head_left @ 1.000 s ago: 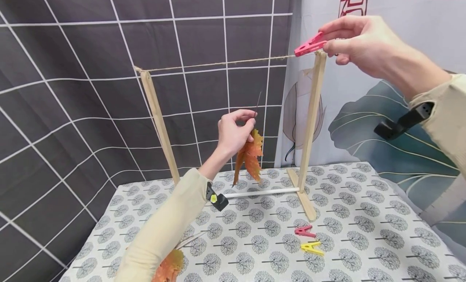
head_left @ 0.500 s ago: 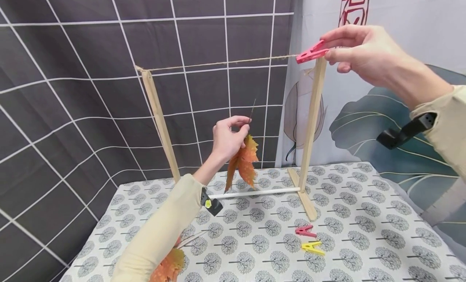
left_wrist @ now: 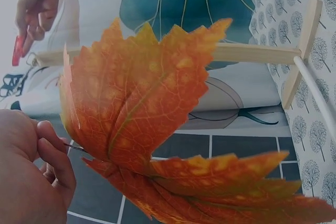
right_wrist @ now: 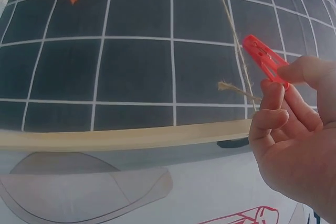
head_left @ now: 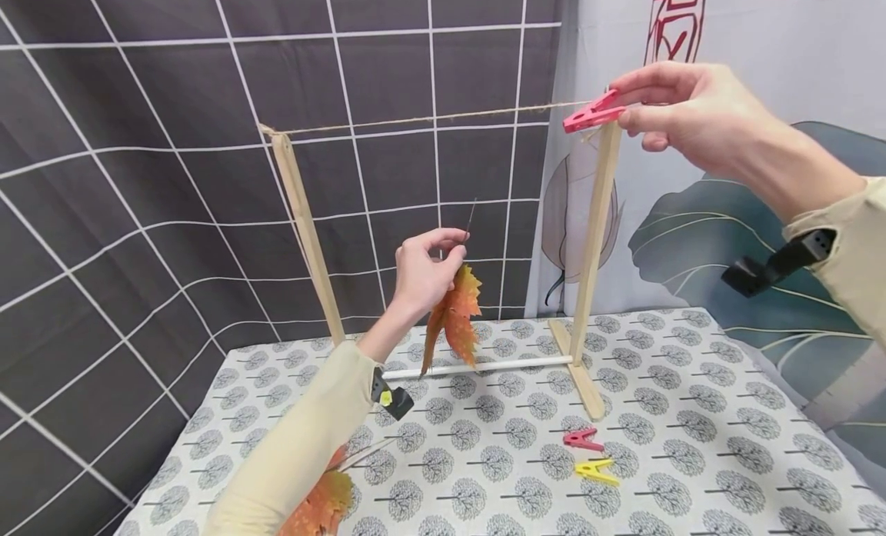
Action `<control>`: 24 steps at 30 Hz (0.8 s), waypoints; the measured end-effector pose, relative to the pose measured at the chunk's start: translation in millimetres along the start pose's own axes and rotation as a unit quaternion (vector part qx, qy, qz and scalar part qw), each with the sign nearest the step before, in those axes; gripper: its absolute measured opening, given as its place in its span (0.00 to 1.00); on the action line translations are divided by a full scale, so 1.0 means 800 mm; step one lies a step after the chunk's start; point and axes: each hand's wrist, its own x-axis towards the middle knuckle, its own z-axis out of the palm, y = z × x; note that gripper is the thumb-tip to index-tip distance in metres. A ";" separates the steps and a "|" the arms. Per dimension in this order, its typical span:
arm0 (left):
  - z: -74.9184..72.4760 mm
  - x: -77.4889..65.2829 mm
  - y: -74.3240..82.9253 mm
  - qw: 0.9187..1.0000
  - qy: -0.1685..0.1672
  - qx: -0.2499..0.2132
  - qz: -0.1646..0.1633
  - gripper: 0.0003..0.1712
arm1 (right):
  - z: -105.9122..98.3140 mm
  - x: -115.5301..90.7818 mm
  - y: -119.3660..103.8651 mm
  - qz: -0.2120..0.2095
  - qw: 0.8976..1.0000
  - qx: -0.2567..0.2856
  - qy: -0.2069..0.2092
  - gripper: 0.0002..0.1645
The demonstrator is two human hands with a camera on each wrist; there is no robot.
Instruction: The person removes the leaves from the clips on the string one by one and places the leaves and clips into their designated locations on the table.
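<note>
My left hand (head_left: 427,273) pinches the thin stem of an orange-and-yellow maple leaf (head_left: 462,313), which hangs below the fingers. The left wrist view shows the same leaf (left_wrist: 142,93) large and folded in lobes beside the fingers. Up at the right post, my right hand (head_left: 699,117) pinches a red clothespin (head_left: 591,114) by its handle ends. This clothespin is near the right end of a twine line (head_left: 443,118); in the right wrist view its tip (right_wrist: 249,40) lies close to the twine (right_wrist: 231,19), and I cannot tell whether they touch.
The twine runs between a left wooden post (head_left: 304,228) and a right wooden post (head_left: 595,236), joined low by a white rod (head_left: 512,364). On the patterned tablecloth (head_left: 512,474) lie a second red clothespin (head_left: 583,439), a yellow clothespin (head_left: 597,471) and another orange leaf (head_left: 321,501).
My left hand has moved left and down with the maple leaf. The right hand, holding the red clothespin, has come down slightly at the twine's right end.
</note>
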 end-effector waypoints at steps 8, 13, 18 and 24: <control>-0.010 -0.010 -0.004 1.000 -0.007 0.002 -0.013 0.11 | -0.001 -0.006 0.009 0.011 1.000 0.019 -0.005 0.23; -0.017 -0.015 -0.011 1.000 -0.007 0.017 -0.015 0.12 | -0.002 -0.011 0.013 0.015 1.000 0.015 -0.007 0.23; -0.024 -0.021 -0.019 0.999 -0.006 0.029 -0.011 0.11 | -0.002 -0.015 0.017 0.025 1.000 0.001 -0.006 0.25; -0.033 -0.029 -0.024 0.999 -0.017 0.050 -0.005 0.12 | 0.000 -0.022 0.027 0.025 0.999 0.040 -0.014 0.23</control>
